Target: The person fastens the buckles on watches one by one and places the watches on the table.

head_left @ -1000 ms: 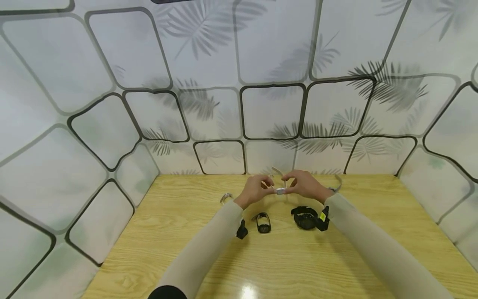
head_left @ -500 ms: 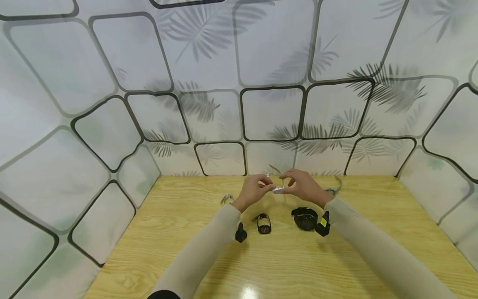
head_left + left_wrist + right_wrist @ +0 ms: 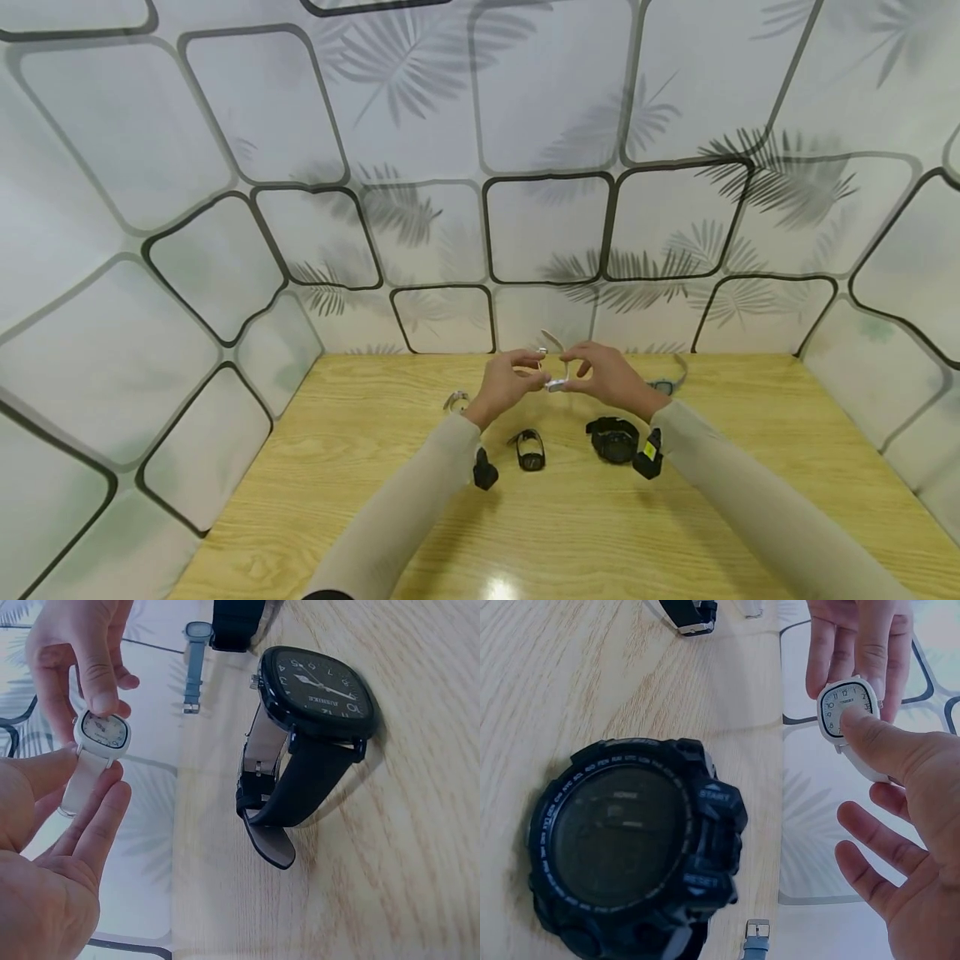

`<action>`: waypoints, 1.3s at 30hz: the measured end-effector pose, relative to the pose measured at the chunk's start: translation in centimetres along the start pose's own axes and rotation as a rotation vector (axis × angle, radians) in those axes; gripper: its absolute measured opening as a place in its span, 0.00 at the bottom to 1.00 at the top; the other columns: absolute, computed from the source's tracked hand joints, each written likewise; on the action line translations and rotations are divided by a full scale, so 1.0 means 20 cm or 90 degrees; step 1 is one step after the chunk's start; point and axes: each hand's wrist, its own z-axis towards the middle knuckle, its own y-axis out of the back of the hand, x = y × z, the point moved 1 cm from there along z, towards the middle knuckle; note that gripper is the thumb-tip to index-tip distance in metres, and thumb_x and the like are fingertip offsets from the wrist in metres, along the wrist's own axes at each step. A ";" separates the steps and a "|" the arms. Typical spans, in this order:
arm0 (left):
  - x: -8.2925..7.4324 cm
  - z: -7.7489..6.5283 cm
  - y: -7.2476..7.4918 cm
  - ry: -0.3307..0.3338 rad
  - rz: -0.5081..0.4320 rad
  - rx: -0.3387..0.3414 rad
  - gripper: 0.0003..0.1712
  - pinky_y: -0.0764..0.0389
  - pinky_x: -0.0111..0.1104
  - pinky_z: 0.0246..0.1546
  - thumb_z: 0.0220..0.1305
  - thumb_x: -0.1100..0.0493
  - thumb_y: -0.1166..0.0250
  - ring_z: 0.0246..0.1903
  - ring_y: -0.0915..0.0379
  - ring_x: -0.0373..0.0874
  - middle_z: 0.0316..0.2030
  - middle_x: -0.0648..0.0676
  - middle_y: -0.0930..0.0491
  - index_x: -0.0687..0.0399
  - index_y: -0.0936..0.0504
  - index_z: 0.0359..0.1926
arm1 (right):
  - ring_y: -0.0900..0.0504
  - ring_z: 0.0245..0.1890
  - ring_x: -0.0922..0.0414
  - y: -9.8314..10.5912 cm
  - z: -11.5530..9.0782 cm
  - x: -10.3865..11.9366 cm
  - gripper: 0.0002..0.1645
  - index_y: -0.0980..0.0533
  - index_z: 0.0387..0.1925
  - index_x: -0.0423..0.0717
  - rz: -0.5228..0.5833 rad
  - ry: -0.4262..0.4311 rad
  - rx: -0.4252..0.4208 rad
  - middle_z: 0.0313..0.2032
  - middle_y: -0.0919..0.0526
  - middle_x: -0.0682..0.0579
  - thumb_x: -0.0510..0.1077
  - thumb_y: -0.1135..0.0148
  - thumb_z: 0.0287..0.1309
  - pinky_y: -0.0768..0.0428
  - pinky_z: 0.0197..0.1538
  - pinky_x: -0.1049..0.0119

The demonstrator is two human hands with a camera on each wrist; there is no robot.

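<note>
A white wristwatch (image 3: pixel 555 385) with a rounded square dial is held up between both hands near the table's back edge. My left hand (image 3: pixel 504 387) pinches its strap beside the case. From the other side my right hand (image 3: pixel 609 379) grips it, and in the right wrist view the right thumb (image 3: pixel 881 739) presses over the dial. One strap half stands up behind the hands. Nearer to me, a black square-dialled watch (image 3: pixel 319 694) lies by the left forearm, and a chunky black digital watch (image 3: pixel 619 832) by the right.
A grey-blue watch (image 3: pixel 663 387) lies beyond the right wrist. Another light-strapped watch (image 3: pixel 456 402) sits left of the left hand. The wooden table (image 3: pixel 360 467) meets a patterned wall covering (image 3: pixel 547 225) at the back and sides.
The white watch has shifted slightly left and turned a little between the fingers. Both hands keep hold of it. More of the grey-blue watch shows past the right wrist.
</note>
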 end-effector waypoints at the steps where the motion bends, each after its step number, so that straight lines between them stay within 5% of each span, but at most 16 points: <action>1: 0.00 0.00 0.00 0.001 -0.008 0.001 0.22 0.13 0.44 0.45 0.66 0.64 0.28 0.45 0.13 0.54 0.55 0.66 0.19 0.63 0.17 0.59 | 0.17 0.38 0.54 0.00 0.00 0.00 0.31 0.20 0.60 0.38 0.000 0.000 -0.001 0.54 0.19 0.43 0.48 0.23 0.58 0.16 0.40 0.55; 13: -0.03 -0.03 0.03 -0.012 -0.068 0.011 0.24 0.13 0.43 0.46 0.66 0.66 0.29 0.47 0.15 0.60 0.58 0.66 0.20 0.62 0.18 0.62 | 0.17 0.40 0.54 -0.01 -0.02 0.03 0.32 0.21 0.62 0.41 0.038 -0.010 0.004 0.56 0.20 0.45 0.48 0.24 0.60 0.16 0.43 0.54; 19: -0.02 -0.03 0.03 0.001 -0.070 0.011 0.23 0.13 0.41 0.46 0.65 0.66 0.28 0.44 0.13 0.53 0.59 0.61 0.19 0.57 0.16 0.61 | 0.14 0.44 0.50 -0.01 -0.05 0.00 0.29 0.22 0.63 0.39 0.074 -0.002 -0.006 0.57 0.20 0.44 0.47 0.29 0.65 0.15 0.47 0.52; 24: -0.03 -0.05 0.04 -0.009 -0.085 0.018 0.23 0.14 0.42 0.47 0.66 0.65 0.28 0.44 0.13 0.52 0.60 0.60 0.19 0.57 0.17 0.62 | 0.14 0.50 0.45 -0.01 -0.07 0.02 0.22 0.21 0.62 0.39 0.110 -0.033 -0.039 0.56 0.19 0.43 0.45 0.36 0.71 0.17 0.54 0.46; 39: -0.04 -0.08 0.03 -0.030 -0.092 0.032 0.25 0.14 0.42 0.48 0.65 0.65 0.28 0.46 0.14 0.52 0.62 0.58 0.20 0.55 0.18 0.63 | 0.12 0.45 0.49 -0.04 -0.10 0.09 0.21 0.18 0.59 0.46 0.197 -0.120 -0.105 0.54 0.17 0.43 0.45 0.30 0.66 0.14 0.47 0.49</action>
